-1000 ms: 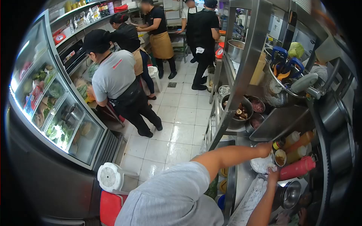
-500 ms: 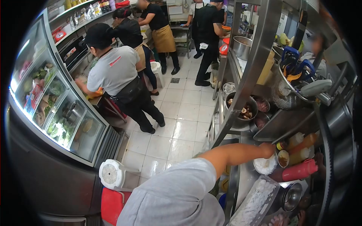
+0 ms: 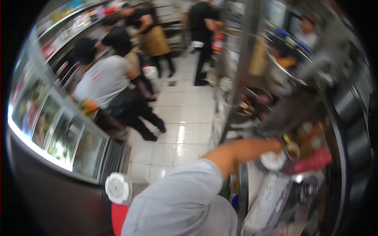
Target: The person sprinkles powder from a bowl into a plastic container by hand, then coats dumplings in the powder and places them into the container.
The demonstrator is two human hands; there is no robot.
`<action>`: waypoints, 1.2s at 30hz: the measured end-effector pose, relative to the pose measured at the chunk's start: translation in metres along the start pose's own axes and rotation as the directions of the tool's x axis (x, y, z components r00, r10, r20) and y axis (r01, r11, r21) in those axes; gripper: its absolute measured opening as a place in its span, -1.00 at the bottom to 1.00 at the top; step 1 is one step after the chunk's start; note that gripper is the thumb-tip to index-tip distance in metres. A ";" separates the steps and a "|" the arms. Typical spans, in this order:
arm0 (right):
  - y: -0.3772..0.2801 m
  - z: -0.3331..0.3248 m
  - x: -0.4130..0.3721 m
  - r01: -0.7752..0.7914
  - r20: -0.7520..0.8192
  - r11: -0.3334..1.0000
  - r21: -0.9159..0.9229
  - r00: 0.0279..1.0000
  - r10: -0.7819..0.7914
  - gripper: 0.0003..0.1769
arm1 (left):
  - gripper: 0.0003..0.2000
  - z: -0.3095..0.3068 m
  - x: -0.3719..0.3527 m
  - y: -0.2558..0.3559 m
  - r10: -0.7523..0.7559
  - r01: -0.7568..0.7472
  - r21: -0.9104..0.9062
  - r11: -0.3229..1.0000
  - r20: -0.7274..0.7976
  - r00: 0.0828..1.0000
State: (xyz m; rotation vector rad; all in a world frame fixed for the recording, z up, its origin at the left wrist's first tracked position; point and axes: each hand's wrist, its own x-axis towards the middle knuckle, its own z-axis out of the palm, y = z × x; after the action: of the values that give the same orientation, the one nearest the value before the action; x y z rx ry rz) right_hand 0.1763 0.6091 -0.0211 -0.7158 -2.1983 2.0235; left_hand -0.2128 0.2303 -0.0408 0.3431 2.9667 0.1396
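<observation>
My left hand [image 3: 272, 146] reaches across to the counter on the right, over the far edge of a round bowl [image 3: 272, 162] of white, powdery-looking stuff. Motion blur smears its fingers, so whether they are closed or hold anything does not show. Beside the bowl are a small brown-filled cup [image 3: 292, 151] and a red squeeze bottle [image 3: 313, 161] lying on its side. Nearer to me is a long clear tub [image 3: 265, 204] with white-dusted contents, next to a metal bowl [image 3: 309, 189]. My right hand cannot be made out in view.
A steel shelf post [image 3: 242, 67] rises by the counter, with a pot of brown pieces [image 3: 247, 104] behind it. A wire basket of utensils [image 3: 285, 55] hangs above. At left are a glass-door fridge [image 3: 59, 126] and white stool [image 3: 119, 188]. Several co-workers stand along the aisle [image 3: 179, 118].
The whole view has shifted and blurred with head motion. My left hand stays by the white-filled bowl, slightly higher in the picture. The co-workers appear further left.
</observation>
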 end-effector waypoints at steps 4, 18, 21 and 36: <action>-0.033 0.018 -0.020 0.084 0.007 0.976 -0.199 0.996 -0.085 -0.46 | -0.55 0.009 0.001 -0.025 0.272 -0.278 0.076 0.958 0.080 0.959; -0.071 -0.069 -0.103 -0.165 -0.410 0.694 -0.701 0.889 -0.203 -0.56 | -0.64 -0.044 -0.028 -0.024 0.182 -0.062 -0.480 0.875 0.208 0.961; -0.047 -0.076 -0.119 -0.227 -0.421 0.621 -0.750 0.888 -0.184 -0.57 | -0.68 -0.059 -0.046 -0.009 0.188 -0.156 -0.190 0.969 0.166 0.968; 0.013 0.014 -0.132 -0.325 -0.711 0.860 -0.393 0.701 -0.060 -0.38 | -0.55 0.031 -0.255 0.343 0.823 0.097 -0.940 0.327 0.334 0.460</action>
State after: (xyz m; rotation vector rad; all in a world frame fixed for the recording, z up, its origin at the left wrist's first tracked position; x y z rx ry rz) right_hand 0.2925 0.5459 -0.0011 -1.4546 -2.1607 0.8874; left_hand 0.1127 0.5058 0.0017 0.7680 1.3928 1.2141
